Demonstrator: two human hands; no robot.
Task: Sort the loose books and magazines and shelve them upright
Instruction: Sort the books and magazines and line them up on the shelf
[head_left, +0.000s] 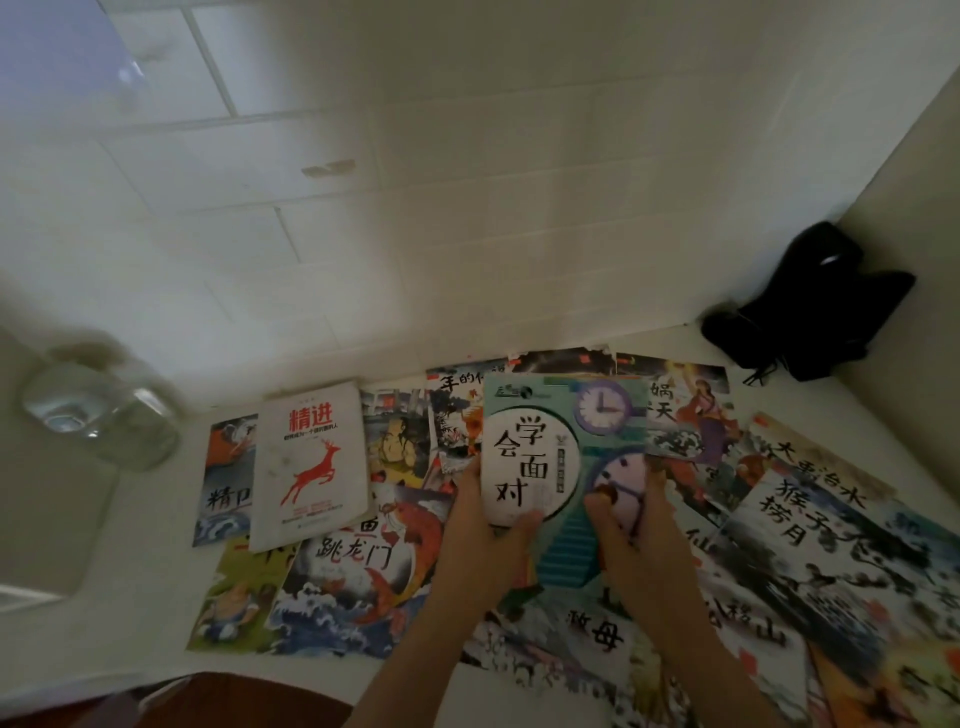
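**Both hands on the teal clock book**

Holding centre stage in the head view is a thin teal paperback with a purple clock and black characters on its cover (563, 457), lifted above the spread of books and facing the camera. The left hand (480, 525) grips its left edge, thumb curled over the white circle on the cover, fingers hidden behind. The right hand (631, 525) takes the lower right part, thumb pressed on the cover over the second clock face, the other fingers wrapped round the right edge.

Underneath, loose picture books lie flat and overlapping on the pale surface (156, 545). Over on the left, a white paperback with a red leaping deer (311, 462) lies on top of a blue and orange booklet (226, 483). Just below it, a picture book with a red carp over blue waves (358, 577) lies beside the left forearm. Out to the right, a misty ink-style picture book with black brush characters (810, 551) lies tilted among more covers, several of them blurred.

At far left, a clear glass jar (98, 415) stands on the surface, well apart from the hands. In the back right corner, a black bag (810, 301) is against the wall.
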